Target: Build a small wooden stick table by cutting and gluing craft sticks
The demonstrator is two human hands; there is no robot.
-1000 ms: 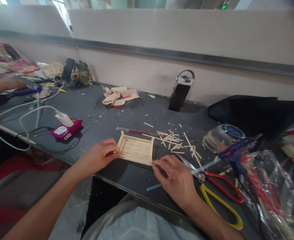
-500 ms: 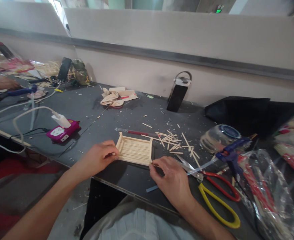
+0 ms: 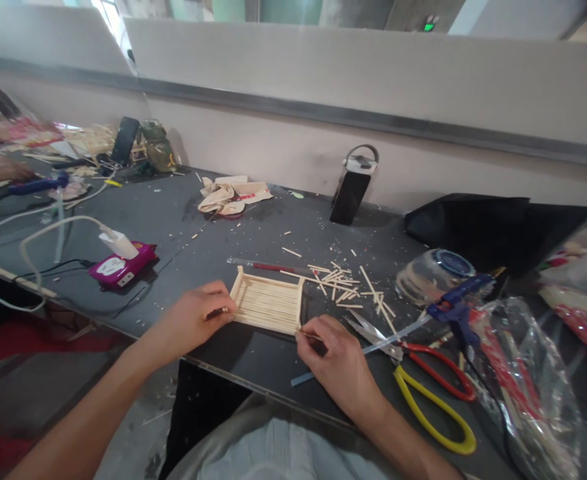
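A small rectangular frame of pale wooden sticks [image 3: 268, 301] lies near the table's front edge, with short raised posts at its corners. My left hand [image 3: 200, 313] pinches its near left corner between thumb and fingers. At the near right corner, my right hand [image 3: 330, 343] has its fingertips closed on a thin stick that touches the frame. Loose short sticks [image 3: 340, 283] are scattered beyond my right hand. Scissors with red and yellow handles [image 3: 400, 357] lie to the right of that hand, under a clear glue stick end of a blue glue gun [image 3: 456, 307].
A purple power socket [image 3: 123, 265] with cables sits left, and crumpled paper [image 3: 233, 197] lies farther back. A black bottle [image 3: 353, 190], clear jar [image 3: 436, 277] and plastic bag [image 3: 528, 380] stand or lie right. Another person's hand [image 3: 3, 170] is far left.
The view has shifted slightly. Both hands stay at the frame's near corners; a thin stick between my right fingertips now shows more clearly.
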